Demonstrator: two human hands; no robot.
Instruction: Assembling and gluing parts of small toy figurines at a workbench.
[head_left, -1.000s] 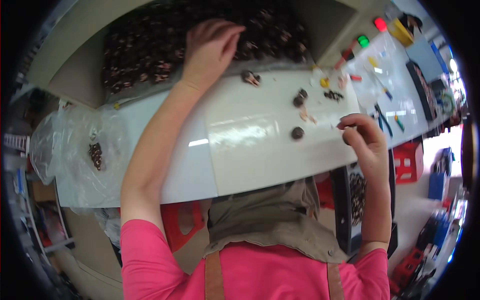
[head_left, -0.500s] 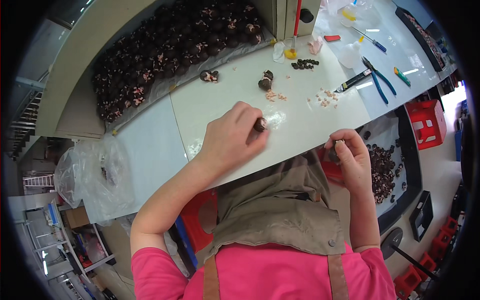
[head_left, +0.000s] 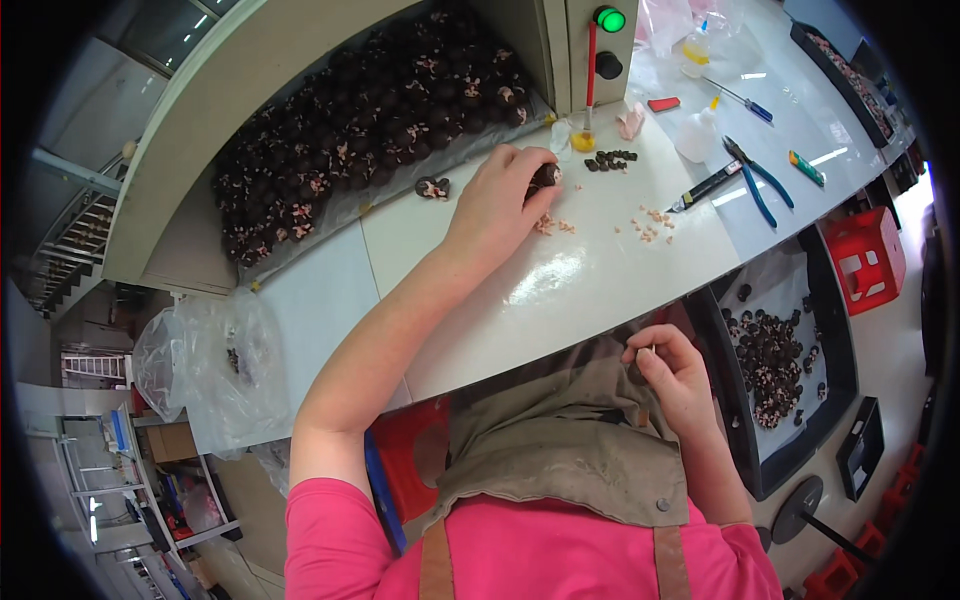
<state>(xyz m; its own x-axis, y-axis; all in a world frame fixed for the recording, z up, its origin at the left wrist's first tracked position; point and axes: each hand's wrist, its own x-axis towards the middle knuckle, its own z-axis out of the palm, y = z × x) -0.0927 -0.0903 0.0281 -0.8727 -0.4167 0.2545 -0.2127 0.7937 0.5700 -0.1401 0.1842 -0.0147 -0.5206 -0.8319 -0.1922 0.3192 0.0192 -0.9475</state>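
My left hand is at the middle of the white work board, its fingers curled round a small rounded dark brown figurine part with a pinkish patch. Pale pink bits lie just beside these fingers. Off the board's front edge, above my apron, my right hand is closed, thumb against fingers, on a small piece mostly hidden by them. Another dark figurine part with pink on it lies left of my left hand. Several small dark pieces sit in rows farther right.
A heap of dark and pink parts fills the arched machine opening at the back left. On the right are a knife, pliers, a screwdriver, a glue bottle and a brush in a cup. A black tray stands lower right.
My left hand has moved away from me, to where a dark part stood. My right hand has dropped lower, nearer my apron. The view has shifted; a green light now shows on the machine.
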